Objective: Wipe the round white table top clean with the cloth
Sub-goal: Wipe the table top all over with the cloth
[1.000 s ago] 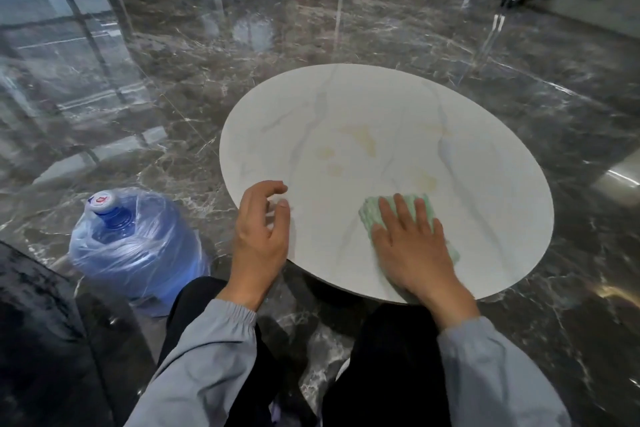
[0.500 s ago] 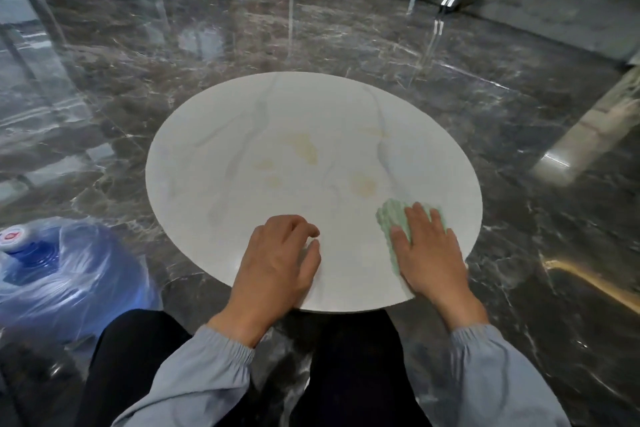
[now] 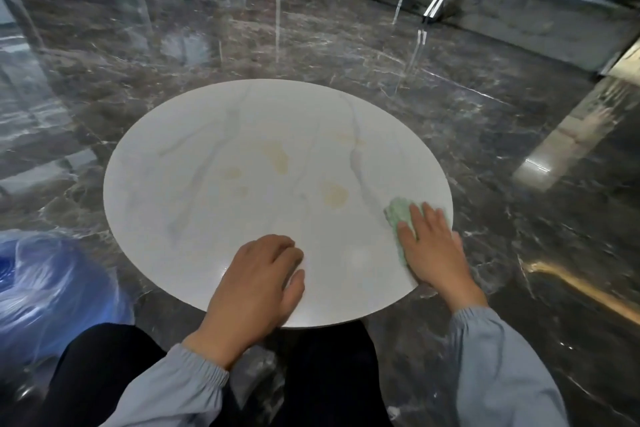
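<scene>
The round white table top [image 3: 214, 218] with grey veins fills the middle of the view. Several yellowish stains [image 3: 334, 195] mark its centre. A light green cloth [image 3: 398, 215] lies flat near the table's right edge, and my right hand [image 3: 433, 250] presses down on it with fingers spread. Most of the cloth is hidden under the palm. My left hand [image 3: 256, 284] rests on the near rim of the table with its fingers curled loosely, holding nothing.
A blue water jug in clear plastic wrap [image 3: 45, 288] sits on the floor at the left, close to my knee. Glossy dark marble floor [image 3: 519, 253] surrounds the table. Metal legs [image 3: 436, 3] and a low ledge stand at the back right.
My right hand has slid the cloth to the right, from the near middle toward the table's right edge. My left hand has shifted right along the near rim. The camera has turned right.
</scene>
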